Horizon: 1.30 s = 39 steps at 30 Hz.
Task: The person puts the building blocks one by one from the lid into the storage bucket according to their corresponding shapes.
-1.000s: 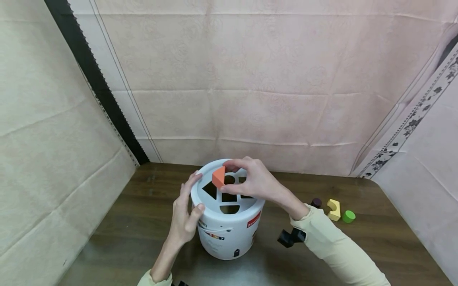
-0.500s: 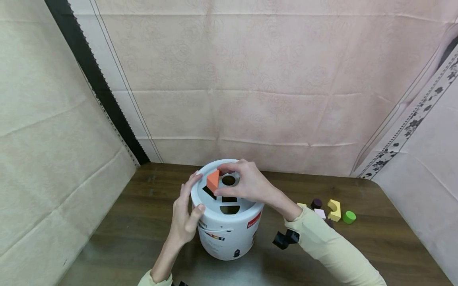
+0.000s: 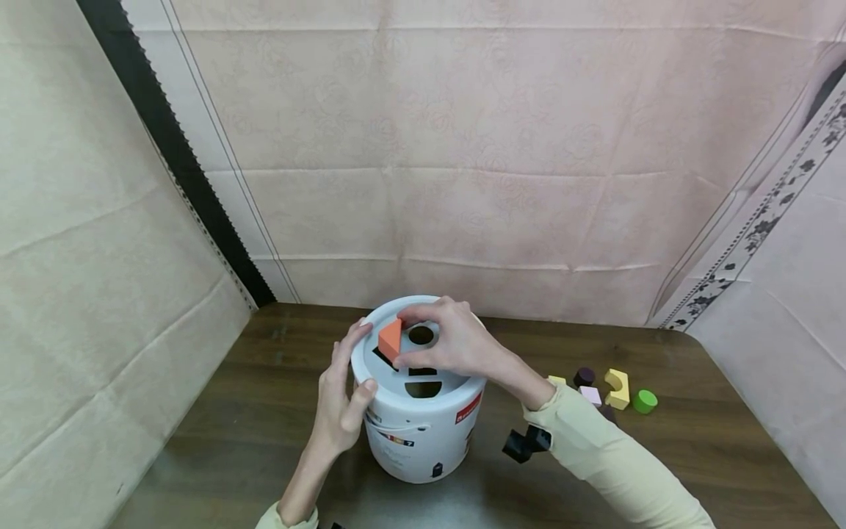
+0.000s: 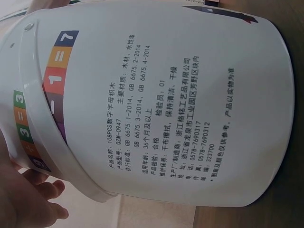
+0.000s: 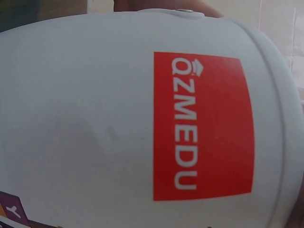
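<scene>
A white bucket [image 3: 406,459] stands upright on the wooden table, its pale lid [image 3: 456,382] pierced with shaped holes. My right hand [image 3: 449,339] pinches an orange triangular block [image 3: 389,339] between thumb and fingers at the lid's triangular hole [image 3: 383,358]. Whether the block has entered the hole I cannot tell. My left hand [image 3: 340,400] rests against the lid's left rim with extended fingers, the thumb at the front. In the left wrist view, fingers [image 4: 40,192] of that hand show beside the printed bucket wall [image 4: 213,109]. Only the bucket's red label [image 5: 204,128] side fills the right wrist view.
Right of the bucket lie a yellow notched block [image 3: 617,389], a green cylinder [image 3: 645,401], a dark block [image 3: 584,377] and a pale lilac block [image 3: 591,396]. A yellow piece [image 3: 557,380] is partly hidden by my right sleeve. Cloth-covered walls surround the wooden table [image 3: 225,441].
My right hand has moved left and slightly down with the orange block, onto the triangular hole. The sleeve's shift uncovers more blocks on the right. My left hand stays at the rim.
</scene>
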Each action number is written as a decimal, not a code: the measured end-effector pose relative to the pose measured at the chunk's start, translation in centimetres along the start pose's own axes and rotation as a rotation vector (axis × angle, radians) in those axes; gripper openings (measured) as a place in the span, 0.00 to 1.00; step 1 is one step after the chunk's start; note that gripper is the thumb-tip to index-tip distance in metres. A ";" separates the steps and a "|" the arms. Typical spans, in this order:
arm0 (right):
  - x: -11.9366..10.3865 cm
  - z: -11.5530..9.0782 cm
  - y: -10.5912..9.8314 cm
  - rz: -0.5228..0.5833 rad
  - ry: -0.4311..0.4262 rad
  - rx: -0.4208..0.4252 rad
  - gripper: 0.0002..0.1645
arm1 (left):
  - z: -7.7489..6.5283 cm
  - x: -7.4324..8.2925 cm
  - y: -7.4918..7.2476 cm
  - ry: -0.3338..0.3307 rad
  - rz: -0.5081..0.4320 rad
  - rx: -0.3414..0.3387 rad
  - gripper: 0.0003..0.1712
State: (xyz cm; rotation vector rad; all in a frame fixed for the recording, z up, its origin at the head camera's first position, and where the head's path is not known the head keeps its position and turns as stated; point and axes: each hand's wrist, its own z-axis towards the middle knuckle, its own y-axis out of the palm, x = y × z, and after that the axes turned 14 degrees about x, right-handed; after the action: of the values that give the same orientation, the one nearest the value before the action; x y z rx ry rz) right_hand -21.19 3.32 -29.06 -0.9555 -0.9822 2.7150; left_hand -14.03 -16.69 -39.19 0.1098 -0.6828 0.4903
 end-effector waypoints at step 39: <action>1.5 -6.9 -8.2 0.016 0.142 0.411 0.17 | -0.2 -0.1 0.2 0.031 -0.001 0.027 0.43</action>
State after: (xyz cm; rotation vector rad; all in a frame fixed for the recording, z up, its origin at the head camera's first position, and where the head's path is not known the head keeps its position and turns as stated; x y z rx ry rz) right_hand -19.26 13.99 -29.00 -1.0513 -0.3696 2.6595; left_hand -14.07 -16.52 -39.38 0.1276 -0.6454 0.4991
